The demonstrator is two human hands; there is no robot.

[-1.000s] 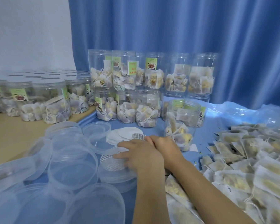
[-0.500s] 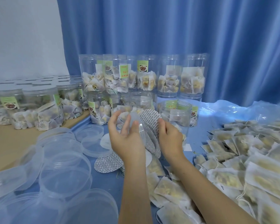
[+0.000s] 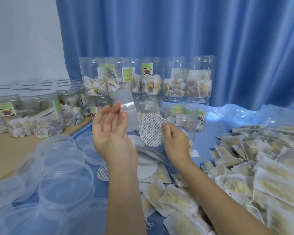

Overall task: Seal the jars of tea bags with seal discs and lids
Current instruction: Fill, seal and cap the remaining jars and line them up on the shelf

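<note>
at 7 o'clock, nearest the camera, many clear plastic lids [image 3: 64, 175] lie in a loose heap on the blue cloth [image 3: 102, 189]. at 5 o'clock and 3 o'clock loose tea bags [image 3: 241, 168] cover the cloth. near the middle a few seal discs [image 3: 147, 168] lie flat on the cloth, just under the hands.

the left hand [image 3: 111, 133] is raised with the palm toward the camera, and its fingertips pinch a clear lid [image 3: 126, 107], which looks blurred and tilted. the right hand [image 3: 176, 141] pinches one seal disc [image 3: 152, 129] at its right edge, so the printed face looks at the camera. disc and lid are very close, but i cannot tell if they touch.

just behind the disc, at 1 o'clock from it, an open jar [image 3: 182, 119] with tea bags stands upright. further, at 12 o'clock, more open jars [image 3: 175, 78] are stacked in two levels. at 9 o'clock closed jars [image 3: 37, 112] stand on a wooden table [image 3: 5, 150]. farthest is a blue curtain [image 3: 193, 31].
</note>
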